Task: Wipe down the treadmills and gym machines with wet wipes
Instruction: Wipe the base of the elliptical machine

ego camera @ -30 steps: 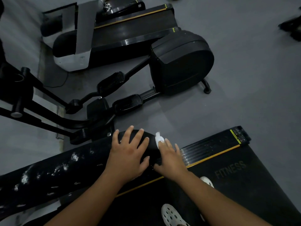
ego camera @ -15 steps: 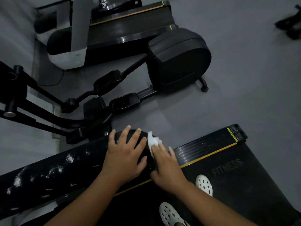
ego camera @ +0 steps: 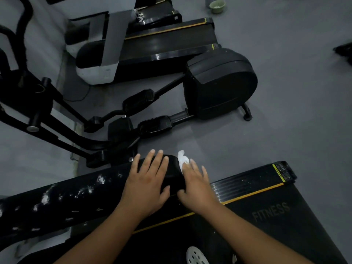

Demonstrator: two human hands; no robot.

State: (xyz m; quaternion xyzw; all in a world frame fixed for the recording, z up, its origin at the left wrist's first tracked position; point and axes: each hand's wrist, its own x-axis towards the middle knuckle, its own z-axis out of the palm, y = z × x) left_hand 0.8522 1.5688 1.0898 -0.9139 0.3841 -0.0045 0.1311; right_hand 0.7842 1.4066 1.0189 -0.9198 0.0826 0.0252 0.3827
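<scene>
1. Pressing wet wipe (ego camera: 182,160) under flat, straight-fingered right hand (ego camera: 196,189) onto the rail end (ego camera: 171,169) of the near treadmill (ego camera: 276,212).
2. Bracing just beside with left hand (ego camera: 146,185), flat, fingers spread, gripping nothing.
3. Probably early: white smudges (ego camera: 101,180) left along the rail; elliptical (ego camera: 219,82) and far treadmill (ego camera: 167,40) seemingly to do.

The grey floor (ego camera: 285,115) carries an elliptical trainer (ego camera: 221,82). Beyond it stands a far treadmill (ego camera: 167,40), on its near side a near treadmill (ego camera: 276,216), and farther off what seems a green bowl (ego camera: 217,5).
</scene>
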